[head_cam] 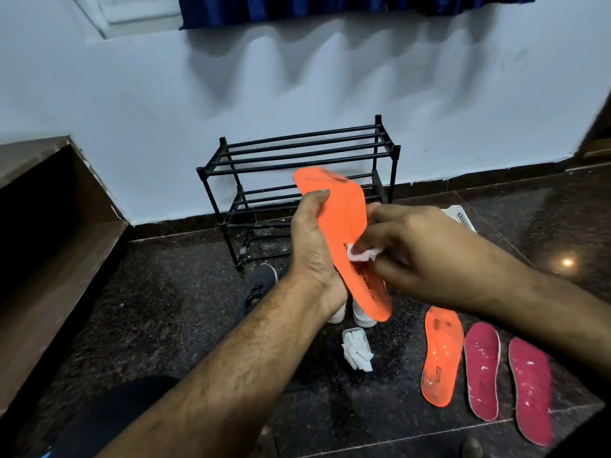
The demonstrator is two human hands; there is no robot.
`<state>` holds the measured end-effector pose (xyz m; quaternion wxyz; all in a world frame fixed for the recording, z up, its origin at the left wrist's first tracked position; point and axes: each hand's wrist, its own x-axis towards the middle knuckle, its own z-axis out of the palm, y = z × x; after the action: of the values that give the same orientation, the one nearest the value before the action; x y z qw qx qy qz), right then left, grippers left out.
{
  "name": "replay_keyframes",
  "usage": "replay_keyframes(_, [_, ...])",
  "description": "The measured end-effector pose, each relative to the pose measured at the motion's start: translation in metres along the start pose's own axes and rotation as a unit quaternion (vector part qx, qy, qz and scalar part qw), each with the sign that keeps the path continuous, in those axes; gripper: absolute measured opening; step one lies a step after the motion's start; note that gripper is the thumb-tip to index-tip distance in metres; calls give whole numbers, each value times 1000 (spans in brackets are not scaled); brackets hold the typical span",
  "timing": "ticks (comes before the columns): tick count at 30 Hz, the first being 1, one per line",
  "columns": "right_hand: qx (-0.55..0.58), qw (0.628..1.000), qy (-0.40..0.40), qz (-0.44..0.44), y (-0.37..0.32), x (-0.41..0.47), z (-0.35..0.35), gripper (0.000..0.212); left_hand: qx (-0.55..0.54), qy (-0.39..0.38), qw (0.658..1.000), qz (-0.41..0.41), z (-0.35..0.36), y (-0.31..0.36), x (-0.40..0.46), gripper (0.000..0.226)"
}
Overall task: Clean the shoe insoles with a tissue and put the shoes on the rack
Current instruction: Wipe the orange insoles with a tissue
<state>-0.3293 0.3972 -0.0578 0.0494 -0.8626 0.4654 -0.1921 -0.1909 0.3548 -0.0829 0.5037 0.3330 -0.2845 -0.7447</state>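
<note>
— Fingers [314, 200] of the left hand [314, 246] are curled round the edge of a long, smooth orange foam insole [347, 226], which is held upright; how is the other hand occupied?

— A small crumpled white tissue [362, 254] is pinched by the right hand [416, 252] and pressed against the printed face of that insole.

— What is seen beyond the fingers?

— A black rack of thin metal bars [297, 166] is stood against the pale wall [165, 110], with nothing on its tiers.

— And below them?

— A dark mesh shoe [259, 284] and white shoe toes [362, 317] are partly hidden on the speckled polished stone floor [165, 309]. A wad of white tissues [357, 350] lies nearer. To its right, a second orange insole [441, 357] and two scuffed crimson insoles [482, 371] are laid flat, side by side.
</note>
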Motion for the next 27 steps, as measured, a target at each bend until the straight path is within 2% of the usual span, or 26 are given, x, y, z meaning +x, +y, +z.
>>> replay_keyframes(3, [53, 998, -39, -16, -9, -4, -9, 36, 44, 4, 997, -56, -9, 5, 4, 68])
replay_keyframes(5, [79, 997, 26, 2, -4, -1, -12, 28, 69, -9, 995, -78, -11, -1, 1, 64])
replay_keyframes(7, [53, 992, 111, 36, 9, 5, -12, 25, 85, -15, 992, -92, 0, -1, -2, 62])
replay_keyframes(9, [6, 989, 133, 67, 20, 11, -8, 24, 115, -40, 990, -72, 8, -1, -3, 56])
replay_keyframes(10, [-9, 990, 124, 74, 21, 12, -6, 25, 125, -45, 990, -56, 10, -3, -3, 53])
replay_keyframes(13, [2, 997, 68, 23, 2, 6, 0, 27, 74, 0, 992, -103, 6, -8, -11, 51])
replay_keyframes(17, [70, 996, -61, -5, -23, -6, -9, 29, 119, 8, 986, -119, -9, -5, -3, 25])
replay_keyframes(18, [70, 996, -55, 4, -18, -6, -11, 29, 127, 19, 985, -114, -11, -6, -2, 22])
replay_keyframes(21, [26, 996, 75, 46, 13, 2, -15, 30, 125, 26, 989, -76, -12, -8, -2, 25])
replay_keyframes(23, [-10, 988, 129, 81, 28, 6, -12, 17, 100, 46, 992, -65, -4, -4, 5, 34])
replay_keyframes(25, [-34, 990, 115, 75, 28, 7, -6, 20, 75, 51, 993, -78, 3, 0, 15, 15])
replay_keyframes(26, [-36, 995, 79, 47, 22, 5, -1, 26, 64, 68, 992, -79, 0, -1, 17, 15])
replay_keyframes(27, [-25, 999, 30, 8, 13, 1, 3, 30, 59, 78, 992, -74, -4, -5, 15, 35])
